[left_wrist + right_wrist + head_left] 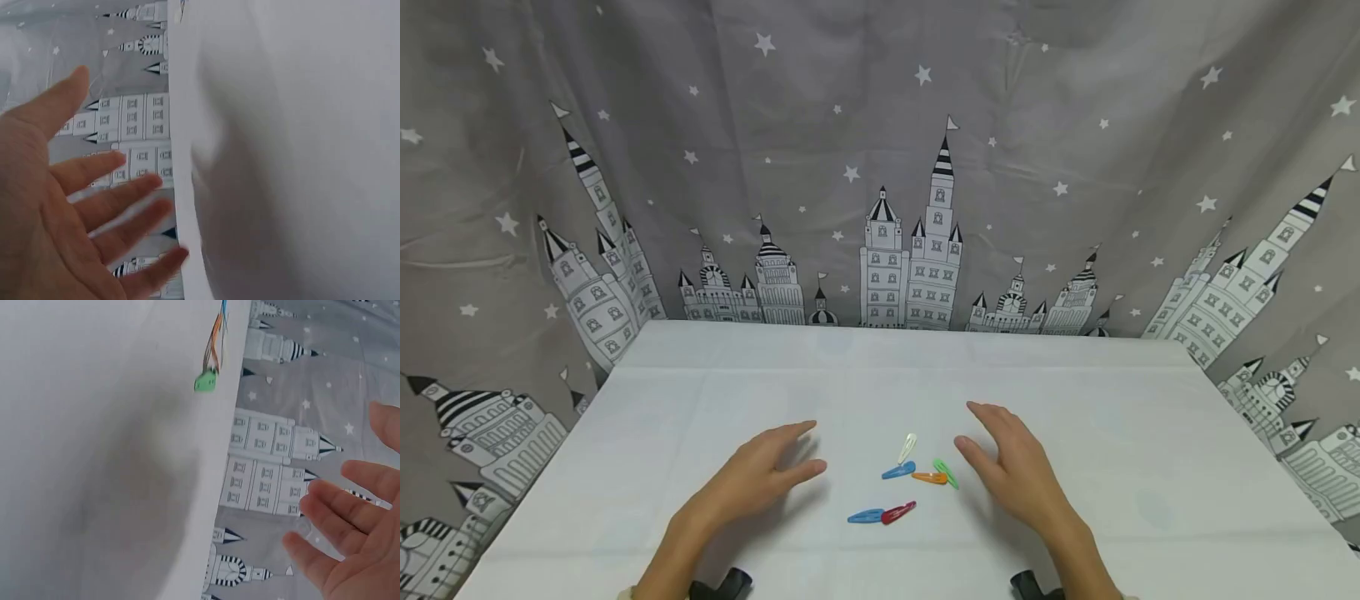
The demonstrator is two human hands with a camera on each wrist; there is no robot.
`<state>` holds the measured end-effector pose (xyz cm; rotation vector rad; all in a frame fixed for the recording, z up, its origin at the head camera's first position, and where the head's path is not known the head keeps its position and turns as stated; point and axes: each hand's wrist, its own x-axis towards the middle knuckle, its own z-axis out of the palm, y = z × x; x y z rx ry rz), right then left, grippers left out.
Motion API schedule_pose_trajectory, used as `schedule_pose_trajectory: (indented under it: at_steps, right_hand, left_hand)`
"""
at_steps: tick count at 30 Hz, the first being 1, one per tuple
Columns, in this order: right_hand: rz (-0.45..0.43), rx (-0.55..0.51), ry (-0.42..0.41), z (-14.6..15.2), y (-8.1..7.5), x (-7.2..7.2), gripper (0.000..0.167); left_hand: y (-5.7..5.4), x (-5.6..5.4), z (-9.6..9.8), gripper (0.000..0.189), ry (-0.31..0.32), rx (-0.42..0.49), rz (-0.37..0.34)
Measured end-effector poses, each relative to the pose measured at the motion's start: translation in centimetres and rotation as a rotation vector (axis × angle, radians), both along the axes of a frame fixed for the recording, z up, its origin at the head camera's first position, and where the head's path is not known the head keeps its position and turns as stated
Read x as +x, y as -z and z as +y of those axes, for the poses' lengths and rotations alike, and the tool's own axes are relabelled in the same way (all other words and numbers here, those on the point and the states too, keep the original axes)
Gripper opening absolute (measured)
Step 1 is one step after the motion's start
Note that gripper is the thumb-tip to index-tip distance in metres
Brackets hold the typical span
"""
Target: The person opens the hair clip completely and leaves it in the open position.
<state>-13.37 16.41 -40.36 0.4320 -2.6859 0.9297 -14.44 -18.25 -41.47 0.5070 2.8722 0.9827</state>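
Several snap hair clips lie on the white table between the hands in the head view. A white hair clip (907, 448), a blue hair clip (898, 470), an orange hair clip (930, 477) and a green hair clip (946, 472) form a loose cluster. Nearer the front, another blue hair clip (867, 517) meets a red hair clip (898, 512) end to end. My left hand (763, 471) hovers left of them, fingers spread, holding nothing. To their right, my right hand (1011, 462) is held over the table with its fingers extended, nearest the green clip.
The white-covered table (1112, 417) spreads under both hands. Along its back and sides hangs a grey curtain (880, 108) printed with stars and castles. A dark wrist mount (722, 583) shows at the left forearm, with another mount (1033, 586) at the right.
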Motion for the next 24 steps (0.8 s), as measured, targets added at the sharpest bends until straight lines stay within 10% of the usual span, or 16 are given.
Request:
schedule_pose_trajectory:
  at_steps: [11, 24]
  right_hand:
    - [-0.027, -0.308, -0.145, -2.7, -0.3, 0.3, 0.018]
    - [-0.184, -0.376, -0.318, -4.5, 0.4, 1.3, 0.016]
  left_hand:
    - [0.6, -0.1, 1.3, 0.051, 0.093, 0.182, -0.117]
    - [1.0, 0.4, 3.4, 0.037, 0.149, 0.165, -0.127]
